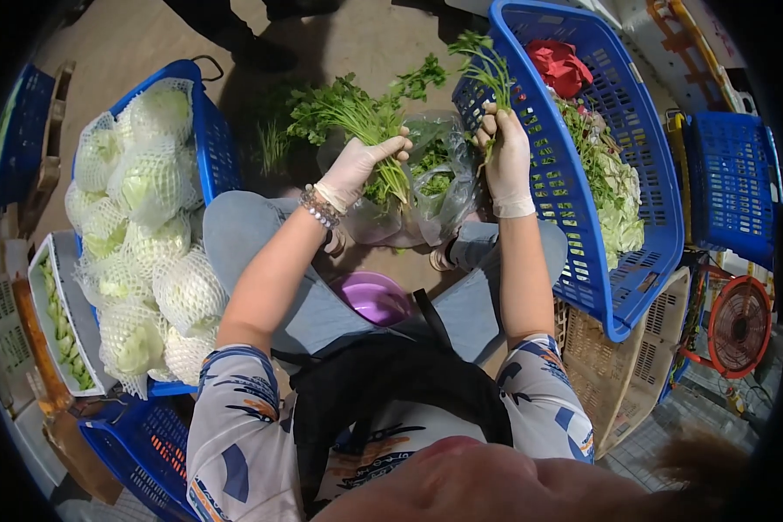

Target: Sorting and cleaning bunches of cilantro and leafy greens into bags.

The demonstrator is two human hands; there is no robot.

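Note:
My left hand (350, 172), in a thin white glove, is closed around a bunch of leafy green herbs (348, 115). Its leaves point up and away, and pale stem ends hang below the fist. Some thin sprigs (487, 71) of similar greens stand upright in my gloved right hand (508, 161), which pinches them beside the big blue basket. Between and below both hands, a clear plastic bag (435, 213) sits on the floor with more greens (433, 162) inside. The herbs' exact kind is hard to tell.
Right, a tall blue basket (565, 239) holds leafy scraps (616, 178) and a crumpled red thing (558, 68). Left, netted cabbages (152, 187) fill a blue crate (215, 143). A purple bowl (374, 297) lies between my legs. Another person's shoe (265, 54) shows ahead; a red fan (739, 326) stands far right.

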